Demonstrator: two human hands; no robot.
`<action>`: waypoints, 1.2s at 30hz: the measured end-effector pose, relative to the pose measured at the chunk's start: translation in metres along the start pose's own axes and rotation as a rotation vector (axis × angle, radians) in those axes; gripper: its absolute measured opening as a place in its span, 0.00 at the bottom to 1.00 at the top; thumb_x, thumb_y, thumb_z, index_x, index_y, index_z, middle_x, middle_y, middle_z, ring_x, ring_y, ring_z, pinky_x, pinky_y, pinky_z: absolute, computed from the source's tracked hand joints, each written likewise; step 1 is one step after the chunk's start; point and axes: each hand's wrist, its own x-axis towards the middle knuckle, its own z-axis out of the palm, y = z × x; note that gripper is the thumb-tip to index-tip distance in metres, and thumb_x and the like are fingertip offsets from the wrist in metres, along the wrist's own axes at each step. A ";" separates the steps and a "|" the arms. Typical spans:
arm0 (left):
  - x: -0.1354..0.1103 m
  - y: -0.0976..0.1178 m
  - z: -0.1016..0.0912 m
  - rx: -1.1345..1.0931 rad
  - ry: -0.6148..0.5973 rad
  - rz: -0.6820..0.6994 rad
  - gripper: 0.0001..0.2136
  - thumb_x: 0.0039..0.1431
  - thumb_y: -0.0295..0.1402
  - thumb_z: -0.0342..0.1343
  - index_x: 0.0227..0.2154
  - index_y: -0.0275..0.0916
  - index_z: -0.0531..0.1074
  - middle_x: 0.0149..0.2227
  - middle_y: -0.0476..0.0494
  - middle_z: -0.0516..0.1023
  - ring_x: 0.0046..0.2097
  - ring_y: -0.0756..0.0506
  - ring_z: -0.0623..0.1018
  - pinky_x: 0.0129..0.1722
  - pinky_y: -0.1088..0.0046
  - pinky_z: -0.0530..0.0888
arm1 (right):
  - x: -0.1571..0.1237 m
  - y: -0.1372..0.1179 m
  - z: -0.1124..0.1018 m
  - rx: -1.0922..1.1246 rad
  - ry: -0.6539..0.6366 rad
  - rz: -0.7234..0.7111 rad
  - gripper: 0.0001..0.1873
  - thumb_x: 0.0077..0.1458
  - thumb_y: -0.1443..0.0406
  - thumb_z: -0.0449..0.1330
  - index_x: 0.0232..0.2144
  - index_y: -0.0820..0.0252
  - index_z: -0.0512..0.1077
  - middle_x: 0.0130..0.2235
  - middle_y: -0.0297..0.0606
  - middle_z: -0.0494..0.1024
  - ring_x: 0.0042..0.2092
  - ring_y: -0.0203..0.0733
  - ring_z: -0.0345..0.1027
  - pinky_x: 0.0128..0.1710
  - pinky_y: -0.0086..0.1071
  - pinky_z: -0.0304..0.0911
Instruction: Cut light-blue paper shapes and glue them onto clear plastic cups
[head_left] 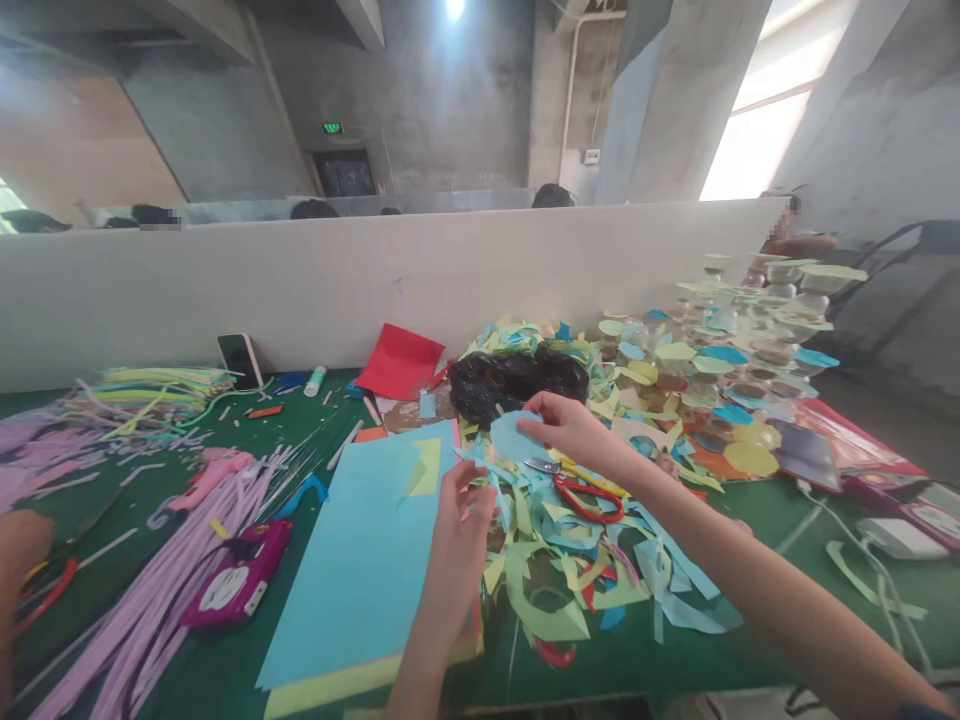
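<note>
My right hand (pixel 559 420) pinches a rounded piece of light blue paper (pixel 511 437) over the scrap pile. To its left, my left hand (pixel 466 510) has curled fingers, with a thin blue paper scrap (pixel 471 458) at the fingertips. Scissors (pixel 589 498) with red and yellow handles lie on the scraps just below my right hand. Under and beside my left forearm rests a stack of large blue paper sheets (pixel 360 540), with a yellow-green piece (pixel 424 467) on top.
Green and blue paper scraps (pixel 547 600) spread rightward. Behind stand a black plastic bag (pixel 517 380), red paper (pixel 401 362) and stacked clear cups with paper discs (pixel 750 360). Leftward lie purple strips (pixel 165 580), a magenta device (pixel 238 575), a phone (pixel 240 360) and another person's hand (pixel 26 555) near scissors.
</note>
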 end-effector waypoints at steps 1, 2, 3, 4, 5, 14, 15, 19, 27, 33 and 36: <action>0.003 0.002 0.008 -0.007 -0.011 -0.002 0.25 0.59 0.52 0.52 0.53 0.42 0.61 0.56 0.35 0.68 0.51 0.40 0.75 0.45 0.63 0.76 | -0.007 0.001 0.004 0.028 -0.015 0.002 0.15 0.54 0.53 0.60 0.31 0.57 0.66 0.25 0.27 0.65 0.25 0.33 0.57 0.24 0.27 0.53; 0.005 0.004 0.014 -0.019 -0.028 -0.004 0.25 0.59 0.51 0.53 0.53 0.42 0.61 0.55 0.35 0.68 0.48 0.41 0.76 0.44 0.64 0.76 | -0.014 0.003 0.007 0.052 -0.033 0.004 0.15 0.54 0.52 0.60 0.31 0.57 0.65 0.25 0.27 0.65 0.26 0.33 0.57 0.25 0.28 0.54; 0.007 0.004 0.020 -0.040 -0.048 0.000 0.25 0.59 0.51 0.52 0.53 0.41 0.61 0.54 0.36 0.69 0.47 0.42 0.76 0.43 0.64 0.76 | -0.020 0.005 0.010 0.072 -0.047 0.004 0.16 0.55 0.52 0.60 0.30 0.57 0.64 0.25 0.27 0.65 0.26 0.33 0.58 0.25 0.28 0.54; 0.008 0.003 0.024 -0.069 -0.069 0.003 0.24 0.59 0.51 0.52 0.51 0.41 0.62 0.52 0.37 0.71 0.46 0.42 0.76 0.41 0.65 0.76 | -0.025 0.007 0.012 0.093 -0.057 0.003 0.16 0.55 0.51 0.59 0.29 0.57 0.64 0.25 0.27 0.65 0.26 0.33 0.58 0.25 0.28 0.54; 0.008 0.002 0.028 -0.100 -0.084 0.000 0.23 0.59 0.51 0.52 0.50 0.41 0.63 0.50 0.38 0.72 0.45 0.43 0.76 0.40 0.67 0.77 | -0.030 0.009 0.014 0.115 -0.064 0.000 0.17 0.56 0.51 0.59 0.29 0.57 0.64 0.25 0.27 0.65 0.26 0.33 0.58 0.25 0.28 0.54; -0.002 -0.012 0.031 -0.242 -0.085 -0.167 0.20 0.56 0.46 0.57 0.46 0.40 0.67 0.40 0.44 0.77 0.39 0.46 0.78 0.37 0.71 0.74 | -0.046 0.039 0.018 0.185 -0.062 0.057 0.21 0.58 0.49 0.58 0.25 0.57 0.63 0.24 0.28 0.63 0.26 0.33 0.58 0.27 0.29 0.55; -0.003 -0.014 0.032 -0.280 -0.099 -0.178 0.20 0.56 0.45 0.57 0.46 0.40 0.66 0.41 0.44 0.77 0.40 0.45 0.78 0.38 0.70 0.75 | -0.047 0.040 0.019 0.219 -0.066 0.067 0.22 0.58 0.48 0.58 0.24 0.57 0.62 0.24 0.28 0.63 0.26 0.33 0.58 0.27 0.29 0.55; -0.007 -0.022 0.033 -0.364 -0.133 -0.222 0.20 0.55 0.45 0.59 0.47 0.40 0.67 0.45 0.41 0.78 0.44 0.43 0.79 0.43 0.66 0.75 | -0.055 0.042 0.025 0.501 -0.103 0.142 0.23 0.55 0.46 0.60 0.24 0.58 0.62 0.24 0.27 0.62 0.26 0.32 0.55 0.27 0.28 0.54; -0.013 -0.027 0.035 -0.384 -0.112 -0.242 0.22 0.52 0.45 0.62 0.47 0.39 0.70 0.46 0.40 0.78 0.45 0.41 0.78 0.45 0.65 0.75 | -0.066 0.050 0.033 0.873 -0.115 0.267 0.25 0.47 0.47 0.68 0.23 0.59 0.63 0.25 0.28 0.66 0.27 0.32 0.58 0.30 0.29 0.57; -0.017 -0.018 0.040 -0.284 -0.133 -0.179 0.19 0.56 0.44 0.59 0.45 0.38 0.69 0.44 0.40 0.78 0.45 0.42 0.78 0.43 0.68 0.73 | -0.067 0.045 0.032 1.011 -0.089 0.313 0.23 0.43 0.52 0.72 0.21 0.60 0.66 0.23 0.27 0.67 0.26 0.31 0.59 0.29 0.27 0.57; -0.019 -0.019 0.043 -0.244 -0.120 -0.170 0.17 0.57 0.44 0.58 0.43 0.38 0.67 0.41 0.42 0.78 0.42 0.43 0.78 0.41 0.69 0.73 | -0.069 0.047 0.033 1.077 -0.055 0.327 0.23 0.41 0.53 0.74 0.22 0.60 0.66 0.23 0.27 0.69 0.26 0.30 0.60 0.28 0.26 0.57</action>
